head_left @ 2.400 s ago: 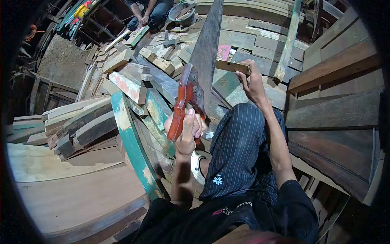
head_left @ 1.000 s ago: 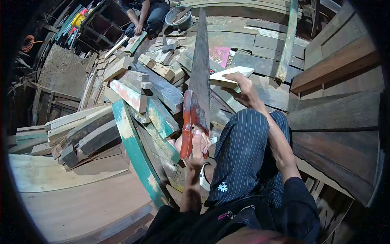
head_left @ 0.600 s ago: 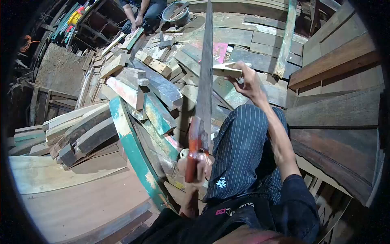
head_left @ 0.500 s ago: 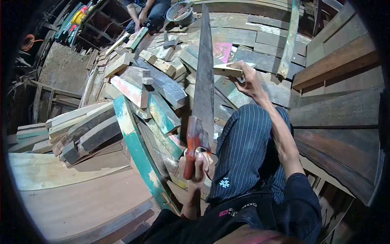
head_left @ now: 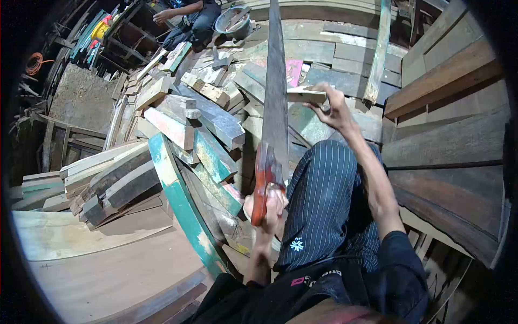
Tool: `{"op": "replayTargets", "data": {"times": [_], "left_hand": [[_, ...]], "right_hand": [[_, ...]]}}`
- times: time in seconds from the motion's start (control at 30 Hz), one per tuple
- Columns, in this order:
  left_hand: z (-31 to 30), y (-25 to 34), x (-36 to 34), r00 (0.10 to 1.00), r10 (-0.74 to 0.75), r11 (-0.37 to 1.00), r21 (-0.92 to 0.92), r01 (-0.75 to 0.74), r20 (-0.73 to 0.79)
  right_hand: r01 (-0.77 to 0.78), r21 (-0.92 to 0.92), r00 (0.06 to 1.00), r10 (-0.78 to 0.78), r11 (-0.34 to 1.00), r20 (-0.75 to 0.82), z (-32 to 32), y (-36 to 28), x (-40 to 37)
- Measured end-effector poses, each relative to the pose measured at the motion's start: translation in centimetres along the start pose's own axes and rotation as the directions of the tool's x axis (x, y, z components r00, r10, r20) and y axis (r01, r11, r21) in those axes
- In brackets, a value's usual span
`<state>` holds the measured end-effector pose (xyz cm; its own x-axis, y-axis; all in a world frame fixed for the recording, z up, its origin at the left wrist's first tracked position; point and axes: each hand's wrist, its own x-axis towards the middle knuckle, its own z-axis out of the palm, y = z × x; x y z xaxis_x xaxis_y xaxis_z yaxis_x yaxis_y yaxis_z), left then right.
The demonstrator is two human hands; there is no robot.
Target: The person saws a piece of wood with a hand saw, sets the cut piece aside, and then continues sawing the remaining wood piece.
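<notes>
The handsaw stands in the middle of the scene, its blade directed to the far side. Your left hand is closed around its red-brown handle. Your right hand pinches a short wood piece just right of the blade; whether they touch, you cannot tell. Left lie wood offcuts and a green-painted board; at the far left, another person sits beside a bucket.

Your left hand, fingers curled in a closed grip, lies just beside your bent knee. Your right hand, reaching farther forward, pinches between thumb and fingers, its forearm bare to the elbow.
</notes>
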<state>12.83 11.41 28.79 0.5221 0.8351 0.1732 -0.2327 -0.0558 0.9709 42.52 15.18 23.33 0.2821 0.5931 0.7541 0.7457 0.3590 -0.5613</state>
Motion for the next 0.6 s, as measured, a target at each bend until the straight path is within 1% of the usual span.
{"op": "replayTargets", "data": {"times": [0.03,0.1,0.13,0.23,0.27,0.33,0.37,0.4,0.43,0.47,0.5,0.53,0.57,0.6], "left_hand": [[-0.1,-0.1,-1.0,0.999,-0.027,0.999,-0.028,0.026,-0.040],[-0.2,0.1,-1.7,1.000,0.022,1.000,-0.018,-0.022,-0.003],[-0.2,0.3,-1.9,0.999,0.051,0.999,-0.016,-0.051,0.012],[-0.5,0.6,-0.1,0.996,0.088,0.993,0.083,-0.090,0.020],[-0.6,0.8,1.1,0.995,0.100,0.988,0.117,-0.102,0.025],[-0.8,1.2,3.6,0.990,0.131,0.973,0.185,-0.137,0.042],[-0.9,0.6,4.9,0.995,0.079,0.994,0.073,-0.083,0.056],[-0.8,0.2,5.8,0.996,0.073,0.997,-0.022,-0.072,0.055],[-0.6,-0.1,6.1,0.997,0.058,0.992,-0.114,-0.052,0.053],[-0.3,-0.6,5.7,0.994,0.105,0.994,-0.014,-0.104,0.041],[-1.0,-1.7,4.7,0.996,0.086,0.986,0.143,-0.091,0.039],[-1.0,-1.9,3.8,0.996,0.084,0.992,0.091,-0.086,0.018],[-0.7,-2.2,3.4,0.996,0.092,0.995,0.032,-0.092,-0.004],[-0.5,-2.3,2.7,0.986,0.167,0.983,0.072,-0.168,0.025]], "right_hand": [[-0.032,-0.025,0.999,0.032,0.999,0.012,0.0,0.2,0.2],[-0.027,0.028,0.999,0.027,0.999,-0.018,0.3,0.2,0.4],[-0.015,0.027,1.000,0.016,1.000,-0.019,0.5,0.0,0.4],[-0.090,0.035,0.995,0.091,0.995,-0.050,0.9,-0.6,0.7],[-0.090,0.030,0.995,0.091,0.995,-0.033,0.7,-0.6,1.1],[-0.013,-0.023,0.997,0.014,1.000,0.075,0.3,-1.6,0.2],[0.032,-0.056,0.992,-0.025,0.998,0.127,0.0,-1.8,0.1],[0.111,-0.048,0.994,-0.110,0.993,0.025,1.2,-0.7,-0.7],[0.057,-0.040,0.997,-0.055,0.998,0.054,1.2,-0.4,-0.8],[-0.001,-0.030,0.997,0.004,1.000,0.083,1.1,-0.1,-1.0],[-0.065,-0.016,0.992,0.066,0.998,0.110,1.2,0.1,-1.4],[-0.034,-0.023,0.993,0.037,0.999,0.109,0.5,-1.1,-0.6],[0.027,-0.002,0.990,-0.026,1.000,0.140,0.6,-0.8,-0.3],[0.083,0.022,0.981,-0.086,0.996,0.176,0.6,-0.5,-0.3]]}}
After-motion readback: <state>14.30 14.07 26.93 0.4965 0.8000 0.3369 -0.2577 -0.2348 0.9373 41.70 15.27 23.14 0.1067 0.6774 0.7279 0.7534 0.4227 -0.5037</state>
